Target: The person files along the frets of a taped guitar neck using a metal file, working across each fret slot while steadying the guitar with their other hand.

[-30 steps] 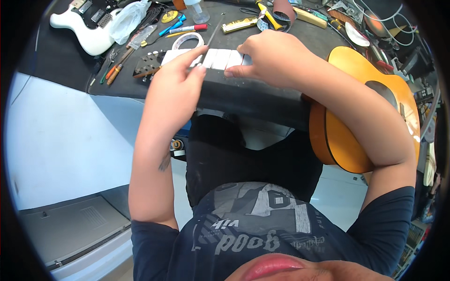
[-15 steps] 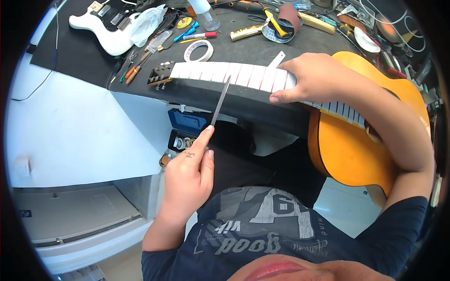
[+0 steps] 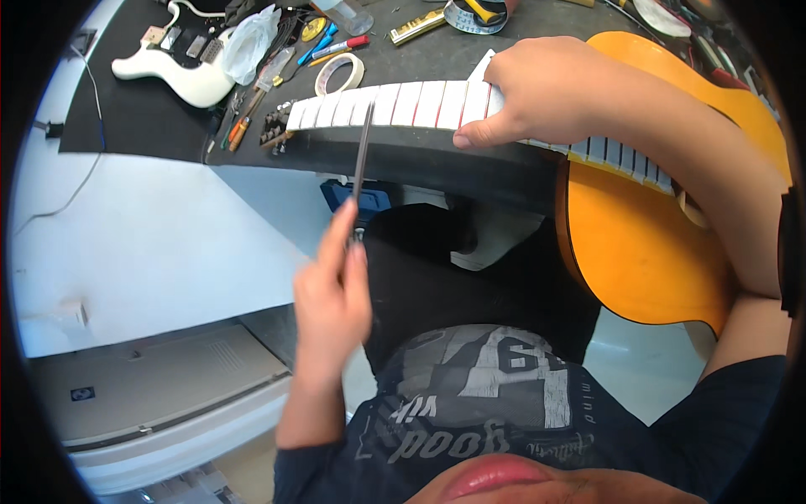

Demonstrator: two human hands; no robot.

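An acoustic guitar (image 3: pixel 646 260) with an orange-yellow body lies at the right, its neck reaching left along the bench edge. White strips cover the fretboard (image 3: pixel 407 102) between the frets, and the dark headstock (image 3: pixel 277 126) is at the far left end. My left hand (image 3: pixel 329 294), slightly blurred, is closed round a slim metal file (image 3: pixel 363 160). The file's far end lies over the neck, at a fret toward the headstock. With the thumb on the near side and the fingers over the far side, my right hand (image 3: pixel 537 92) grips the neck close to the body.
On the dark bench (image 3: pixel 420 50) beyond the neck are a masking tape roll (image 3: pixel 358 74), a red-capped marker (image 3: pixel 348 44) and screwdrivers (image 3: pixel 242 130). A white electric guitar body (image 3: pixel 172 80) and a plastic bag (image 3: pixel 250 46) lie farther left. A blue case (image 3: pixel 369 195) shows below the bench edge.
My left hand has brought the file left along the neck, closer to the headstock. The whole view has shifted a little. My right hand keeps its hold on the neck.
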